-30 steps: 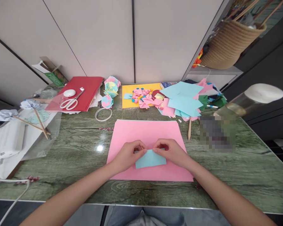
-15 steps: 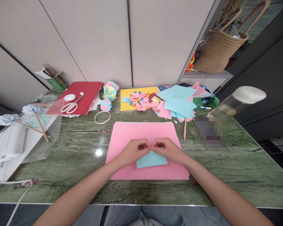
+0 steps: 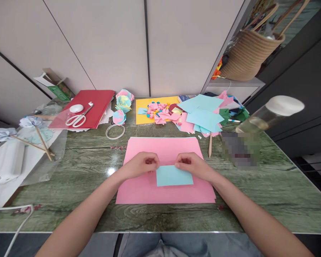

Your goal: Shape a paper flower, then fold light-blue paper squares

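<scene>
A light blue rectangle of paper (image 3: 174,177) lies over a stack of pink paper (image 3: 141,192) in the middle of the table. My left hand (image 3: 143,165) has its fingers curled, thumb and fingertips pinching the blue paper's upper left corner. On the upper right edge of the same piece, my right hand (image 3: 192,165) grips with thumb and bent fingers. The paper looks flat, its long side toward me; whether it is folded I cannot tell.
Behind the stack are a yellow sheet (image 3: 141,117) with small coloured pieces and loose light blue sheets (image 3: 203,119). White-handled scissors (image 3: 76,120) rest on a red folder (image 3: 96,101). Also present: a tape ring (image 3: 115,137), paper flowers (image 3: 123,101), a wooden stick (image 3: 210,146), and a lidded bottle (image 3: 264,116).
My hands have moved apart, from meeting at the middle of the blue paper's top to opposite ends of its upper edge. The raised, peaked top now appears flat and straight.
</scene>
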Available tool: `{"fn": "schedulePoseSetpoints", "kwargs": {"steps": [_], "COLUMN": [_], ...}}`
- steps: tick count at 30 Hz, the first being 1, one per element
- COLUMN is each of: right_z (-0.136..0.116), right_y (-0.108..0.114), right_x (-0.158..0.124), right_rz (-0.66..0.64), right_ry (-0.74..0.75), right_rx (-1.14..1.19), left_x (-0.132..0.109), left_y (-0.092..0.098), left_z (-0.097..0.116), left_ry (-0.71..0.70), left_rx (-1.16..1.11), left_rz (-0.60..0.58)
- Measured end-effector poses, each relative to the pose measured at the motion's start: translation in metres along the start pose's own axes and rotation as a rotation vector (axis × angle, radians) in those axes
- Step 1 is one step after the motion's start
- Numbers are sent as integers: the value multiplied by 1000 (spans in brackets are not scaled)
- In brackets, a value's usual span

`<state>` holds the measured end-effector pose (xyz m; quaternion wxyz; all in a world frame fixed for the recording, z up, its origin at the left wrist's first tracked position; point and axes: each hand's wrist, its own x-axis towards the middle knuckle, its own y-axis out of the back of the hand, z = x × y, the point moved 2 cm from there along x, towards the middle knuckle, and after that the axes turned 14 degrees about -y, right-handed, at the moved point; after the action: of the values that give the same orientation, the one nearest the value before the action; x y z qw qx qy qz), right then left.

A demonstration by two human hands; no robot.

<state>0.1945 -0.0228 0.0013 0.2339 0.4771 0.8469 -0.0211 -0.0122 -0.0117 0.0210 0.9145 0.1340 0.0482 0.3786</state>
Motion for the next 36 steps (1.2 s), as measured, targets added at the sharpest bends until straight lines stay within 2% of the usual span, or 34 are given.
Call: {"fn": "schedulePoseSetpoints", "kwargs": {"steps": [6, 9, 11, 20, 25, 31, 36], "right_z": [3, 4, 4, 0, -2, 0, -2], "right_y": [3, 11, 13, -2, -8, -16, -4], "right_x": [4, 4, 4, 3, 1, 1, 1], "right_rz": [49, 117, 125, 182, 125, 132, 113], "right_ry": [-7, -15, -6, 90, 86, 55, 30], "right_rx": [14, 21, 9, -80, -131, -169, -130], "left_x": [-1, -2, -1, 5, 2, 1, 0], "left_y": [10, 23, 24, -22, -28, -38, -25], "left_z": [-6, -8, -8, -11, -10, -3, 1], "left_ry": [41, 31, 8, -53, -61, -65, -60], "left_rx": [-80, -70, -46, 94, 167, 259, 239], "left_rz": [-41, 55, 116, 142, 117, 98, 131]}}
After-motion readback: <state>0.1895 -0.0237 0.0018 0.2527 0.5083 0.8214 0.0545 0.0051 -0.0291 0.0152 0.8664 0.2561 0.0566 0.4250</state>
